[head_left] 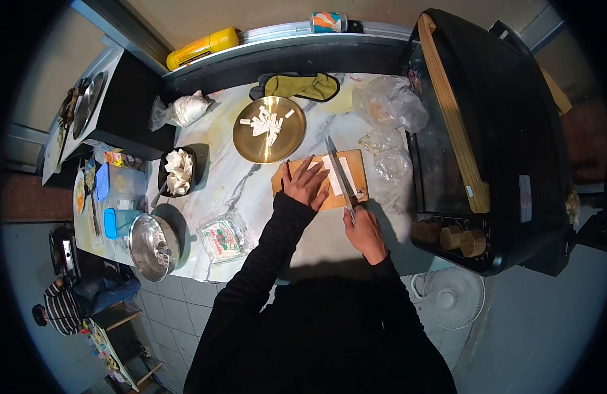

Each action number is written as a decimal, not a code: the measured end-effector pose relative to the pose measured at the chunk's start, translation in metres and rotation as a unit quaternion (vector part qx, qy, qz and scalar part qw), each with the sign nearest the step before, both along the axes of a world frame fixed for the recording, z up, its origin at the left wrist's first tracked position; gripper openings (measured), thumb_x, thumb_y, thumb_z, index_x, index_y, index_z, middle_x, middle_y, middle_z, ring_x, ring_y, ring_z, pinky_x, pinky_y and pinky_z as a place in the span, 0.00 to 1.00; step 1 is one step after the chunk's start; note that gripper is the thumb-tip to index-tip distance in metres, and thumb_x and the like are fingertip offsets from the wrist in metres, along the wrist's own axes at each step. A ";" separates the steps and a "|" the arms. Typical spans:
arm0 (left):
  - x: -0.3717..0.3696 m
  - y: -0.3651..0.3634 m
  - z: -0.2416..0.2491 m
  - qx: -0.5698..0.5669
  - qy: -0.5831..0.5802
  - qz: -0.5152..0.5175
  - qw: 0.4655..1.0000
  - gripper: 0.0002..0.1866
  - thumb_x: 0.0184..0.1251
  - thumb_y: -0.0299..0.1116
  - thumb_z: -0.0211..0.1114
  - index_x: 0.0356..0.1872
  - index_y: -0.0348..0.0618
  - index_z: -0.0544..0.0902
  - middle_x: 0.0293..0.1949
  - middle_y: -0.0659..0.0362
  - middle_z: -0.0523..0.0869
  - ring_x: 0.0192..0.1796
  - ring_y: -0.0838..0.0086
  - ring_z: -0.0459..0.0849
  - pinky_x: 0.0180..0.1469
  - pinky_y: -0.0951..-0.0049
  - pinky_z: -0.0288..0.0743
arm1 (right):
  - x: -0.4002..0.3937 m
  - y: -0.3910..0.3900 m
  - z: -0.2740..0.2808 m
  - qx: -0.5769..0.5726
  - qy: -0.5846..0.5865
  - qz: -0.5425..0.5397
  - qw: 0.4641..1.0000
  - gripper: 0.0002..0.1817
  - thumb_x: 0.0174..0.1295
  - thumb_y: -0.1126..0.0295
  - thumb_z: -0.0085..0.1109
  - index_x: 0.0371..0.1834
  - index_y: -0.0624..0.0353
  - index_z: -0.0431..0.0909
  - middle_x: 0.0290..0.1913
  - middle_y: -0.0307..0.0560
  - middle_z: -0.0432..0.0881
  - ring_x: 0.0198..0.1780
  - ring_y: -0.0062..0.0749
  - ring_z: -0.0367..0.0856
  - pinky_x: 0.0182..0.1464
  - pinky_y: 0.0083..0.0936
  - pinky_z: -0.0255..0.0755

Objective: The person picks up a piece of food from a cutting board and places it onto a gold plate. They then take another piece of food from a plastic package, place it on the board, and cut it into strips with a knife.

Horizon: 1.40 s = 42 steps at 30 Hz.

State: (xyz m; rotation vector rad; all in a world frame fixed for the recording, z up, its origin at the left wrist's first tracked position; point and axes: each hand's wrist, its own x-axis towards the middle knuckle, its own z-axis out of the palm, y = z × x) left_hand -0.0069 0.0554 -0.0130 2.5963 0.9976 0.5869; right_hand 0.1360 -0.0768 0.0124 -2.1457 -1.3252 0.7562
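My right hand (pixel 364 234) grips the handle of a long knife (pixel 341 172), its blade pointing away from me over a wooden cutting board (pixel 361 176). Under and beside the blade lies a flat white sheet (pixel 345 163); its exact kind is not clear. Fingers spread, my left hand (pixel 305 184) rests flat on the board left of the knife, partly covering white material there. Beyond the board, a gold-coloured round plate (pixel 284 150) carries a heap of small white strips (pixel 269 125).
A black oven (pixel 448 164) stands close on the right, near plastic bags (pixel 390 105). Leftward are a black bowl (pixel 164 172) of white pieces, a metal bowl (pixel 140 246) and a plastic packet (pixel 223 240). A green-black cloth (pixel 300 87) lies behind. Another person (pixel 64 310) is at far left.
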 end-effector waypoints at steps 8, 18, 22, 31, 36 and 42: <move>0.000 0.000 -0.002 0.013 -0.008 0.005 1.000 0.19 0.63 0.40 0.63 0.55 0.51 0.82 0.61 0.61 0.79 0.72 0.62 0.65 0.72 0.34 0.42 | 0.000 -0.007 0.003 -0.026 -0.004 0.013 1.000 0.18 0.67 0.61 0.53 0.29 0.67 0.76 0.29 0.66 0.81 0.36 0.66 0.79 0.39 0.55 0.72; -0.001 0.000 -0.005 0.008 -0.011 0.007 1.000 0.18 0.63 0.41 0.63 0.53 0.50 0.83 0.61 0.61 0.79 0.72 0.62 0.65 0.72 0.33 0.42 | -0.012 -0.016 -0.005 0.004 -0.004 0.001 1.000 0.16 0.68 0.64 0.52 0.29 0.68 0.73 0.27 0.66 0.80 0.35 0.66 0.79 0.38 0.54 0.71; -0.001 0.000 -0.006 0.011 -0.013 0.008 1.000 0.19 0.63 0.41 0.63 0.54 0.51 0.83 0.62 0.62 0.79 0.72 0.62 0.65 0.72 0.33 0.42 | -0.019 -0.010 -0.017 0.023 0.002 -0.007 1.000 0.15 0.68 0.63 0.52 0.31 0.67 0.73 0.28 0.64 0.80 0.35 0.66 0.78 0.39 0.55 0.70; -0.002 0.001 -0.006 0.004 -0.018 0.012 1.000 0.19 0.63 0.42 0.64 0.54 0.51 0.83 0.61 0.62 0.79 0.72 0.63 0.66 0.73 0.35 0.42 | -0.023 -0.001 -0.013 -0.024 0.015 -0.025 0.999 0.15 0.68 0.62 0.52 0.34 0.66 0.73 0.29 0.65 0.80 0.36 0.66 0.78 0.39 0.56 0.70; -0.002 0.000 -0.006 0.005 -0.018 0.014 1.000 0.20 0.63 0.42 0.64 0.54 0.48 0.83 0.61 0.62 0.80 0.72 0.63 0.66 0.73 0.35 0.42 | -0.025 0.000 -0.010 -0.013 0.009 -0.024 1.000 0.14 0.68 0.62 0.52 0.34 0.66 0.73 0.29 0.65 0.80 0.36 0.66 0.78 0.39 0.56 0.70; -0.002 0.000 -0.006 0.006 -0.017 0.012 1.000 0.21 0.63 0.43 0.63 0.55 0.46 0.83 0.61 0.61 0.80 0.72 0.62 0.66 0.72 0.35 0.43 | -0.027 0.000 -0.012 -0.023 0.016 -0.023 0.999 0.16 0.69 0.60 0.51 0.38 0.67 0.72 0.30 0.67 0.79 0.37 0.66 0.77 0.40 0.56 0.70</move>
